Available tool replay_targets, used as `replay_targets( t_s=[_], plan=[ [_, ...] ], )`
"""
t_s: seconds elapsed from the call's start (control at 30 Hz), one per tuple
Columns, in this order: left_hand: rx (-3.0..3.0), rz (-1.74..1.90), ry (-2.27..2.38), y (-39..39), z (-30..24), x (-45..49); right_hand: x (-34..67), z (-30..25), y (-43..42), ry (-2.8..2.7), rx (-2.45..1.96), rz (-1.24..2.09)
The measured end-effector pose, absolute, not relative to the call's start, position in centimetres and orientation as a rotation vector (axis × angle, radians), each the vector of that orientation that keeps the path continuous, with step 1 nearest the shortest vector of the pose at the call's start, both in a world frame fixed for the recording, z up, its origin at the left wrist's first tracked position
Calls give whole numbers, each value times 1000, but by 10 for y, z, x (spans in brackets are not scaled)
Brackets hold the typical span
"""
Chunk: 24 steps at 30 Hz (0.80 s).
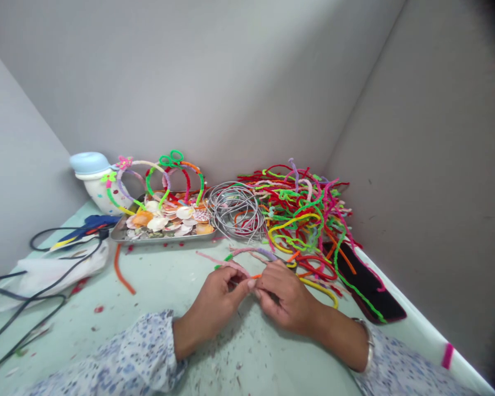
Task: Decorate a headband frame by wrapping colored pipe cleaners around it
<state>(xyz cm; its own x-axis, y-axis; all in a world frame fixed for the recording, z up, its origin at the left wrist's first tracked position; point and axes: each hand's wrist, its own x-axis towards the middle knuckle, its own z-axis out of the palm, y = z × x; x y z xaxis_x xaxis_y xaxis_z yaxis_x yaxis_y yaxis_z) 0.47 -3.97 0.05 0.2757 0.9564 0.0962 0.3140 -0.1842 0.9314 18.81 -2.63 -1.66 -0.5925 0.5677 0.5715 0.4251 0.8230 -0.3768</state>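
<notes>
My left hand (218, 300) and my right hand (286, 297) meet near the front of the table, fingertips almost touching. Between them is a pipe-cleaner-wrapped band (243, 251), curving up behind the fingers in green, pink and lilac. A short orange stretch (256, 276) shows where the fingertips come together. From my left fingers a loose pink pipe cleaner (208, 257) sticks out to the upper left. Both hands are closed in a pinch on the band; my fingers hide part of it.
A metal tray (165, 240) of seashells stands behind, with finished pipe-cleaner headbands (185, 181) on it. Beside it lie coiled grey wire (237, 212) and a heap of pipe cleaners (301, 203). A white bottle (103, 190), black cables (37, 297) and a black flat case (375, 297) are nearby.
</notes>
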Motion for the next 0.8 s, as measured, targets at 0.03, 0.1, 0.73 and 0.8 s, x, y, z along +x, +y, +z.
replay_targets(
  t_s=[0.03,0.1,0.73,0.8],
  plan=[
    [1714,958,1164,-40,1,4,188,-16,-26,-2281,-729,274],
    [1802,1003,1165,-42,3,3,188,-16,-26,-2250,-743,306],
    [2319,1246,1084,-40,-5,-2,189,-13,-25,-2120,-772,410],
    [2343,1272,1081,-39,-5,-2,188,-13,-26,-2121,-767,419]
  ],
)
